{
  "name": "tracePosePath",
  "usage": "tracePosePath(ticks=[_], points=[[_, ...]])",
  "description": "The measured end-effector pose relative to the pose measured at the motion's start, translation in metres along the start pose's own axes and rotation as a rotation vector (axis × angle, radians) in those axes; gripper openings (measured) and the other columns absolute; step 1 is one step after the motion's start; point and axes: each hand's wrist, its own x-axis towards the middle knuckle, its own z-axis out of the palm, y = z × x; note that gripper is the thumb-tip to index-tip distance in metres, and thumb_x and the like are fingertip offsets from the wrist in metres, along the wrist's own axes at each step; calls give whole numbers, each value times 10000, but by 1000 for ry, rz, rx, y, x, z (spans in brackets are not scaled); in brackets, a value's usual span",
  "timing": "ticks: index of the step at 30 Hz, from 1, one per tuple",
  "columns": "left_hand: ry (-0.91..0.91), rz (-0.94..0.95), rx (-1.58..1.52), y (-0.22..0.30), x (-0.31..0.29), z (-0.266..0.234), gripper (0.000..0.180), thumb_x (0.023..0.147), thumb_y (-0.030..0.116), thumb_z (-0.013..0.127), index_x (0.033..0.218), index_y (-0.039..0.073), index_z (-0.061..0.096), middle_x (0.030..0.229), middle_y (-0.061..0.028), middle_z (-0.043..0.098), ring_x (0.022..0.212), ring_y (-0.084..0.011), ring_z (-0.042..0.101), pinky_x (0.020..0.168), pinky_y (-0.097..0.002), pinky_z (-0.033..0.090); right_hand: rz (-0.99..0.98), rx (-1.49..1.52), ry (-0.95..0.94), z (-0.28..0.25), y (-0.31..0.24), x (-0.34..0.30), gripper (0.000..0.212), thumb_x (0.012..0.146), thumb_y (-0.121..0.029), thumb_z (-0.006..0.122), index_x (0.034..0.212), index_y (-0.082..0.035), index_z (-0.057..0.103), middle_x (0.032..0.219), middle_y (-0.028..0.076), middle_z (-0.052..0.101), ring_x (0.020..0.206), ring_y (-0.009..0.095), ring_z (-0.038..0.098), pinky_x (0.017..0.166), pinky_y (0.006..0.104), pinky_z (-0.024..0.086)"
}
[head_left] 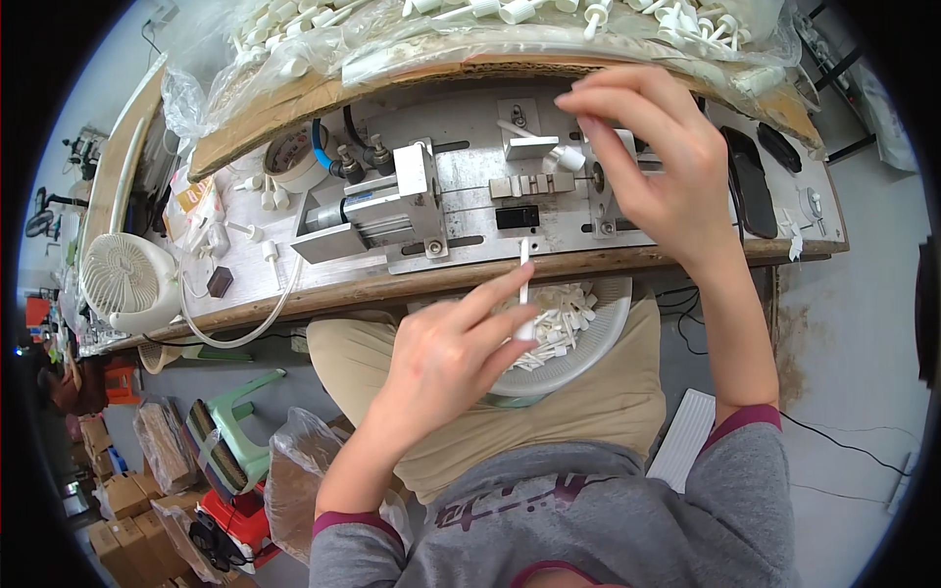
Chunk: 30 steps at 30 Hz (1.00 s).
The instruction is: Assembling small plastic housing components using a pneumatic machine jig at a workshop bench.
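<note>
My left hand is closed over the lap, pinching a small white plastic stem piece that stands up between its fingers, its wider white end near the thumb. My right hand is raised above the right part of the metal fixture. Its thumb and fingers are curved and apart, with nothing between them. Just left of its thumb, a white capped piece with a thin stem rests at an angle by a metal bracket. Below my left hand, a translucent bowl holds many small white stem pieces.
A pneumatic cylinder is bolted on the bench's left. A cardboard ledge carries a heap of white capped pieces in plastic film. A small white fan stands far left, a tape roll behind. A black phone lies right.
</note>
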Motion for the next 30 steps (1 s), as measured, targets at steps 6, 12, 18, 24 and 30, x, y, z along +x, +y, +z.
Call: tracePosePath(ticks=[6,12,18,24,30], points=[[-97,-133,-84,-1,-38,21,400,750,230,847,1114,103,739,1321,-63,661,745,-184,711,638,-305,569,49,-149,-163,-1,-10,-13,122,802,-47,705,923,-60,692,900,67,692,902,254,642,819,391,470],[-132,-49,-109,9,-40,34,600,746,276,851,1298,137,657,1319,-53,662,751,-186,710,629,-299,563,420,-369,-750,25,0,20,241,771,-33,716,1003,-84,679,928,81,727,901,286,676,807,417,521],[-59,0,-110,9,-41,30,517,766,201,840,1246,95,681,1266,-83,686,784,-189,719,648,-291,565,308,-273,-547,32,6,5,268,726,-33,718,985,-51,651,806,86,670,810,300,653,750,425,517],[402,55,-37,3,-4,9,494,751,39,832,1223,11,688,1227,-177,695,1043,-264,712,852,-326,572,475,389,-126,5,-29,7,188,840,-37,710,1022,-3,674,853,92,699,743,189,675,674,314,535],[483,136,-133,15,39,-11,447,768,-14,810,1202,-12,700,1210,-177,693,969,-297,714,807,-340,576,849,1141,-375,-20,-42,10,263,931,-66,684,1161,26,595,910,69,702,738,93,649,657,219,525]])
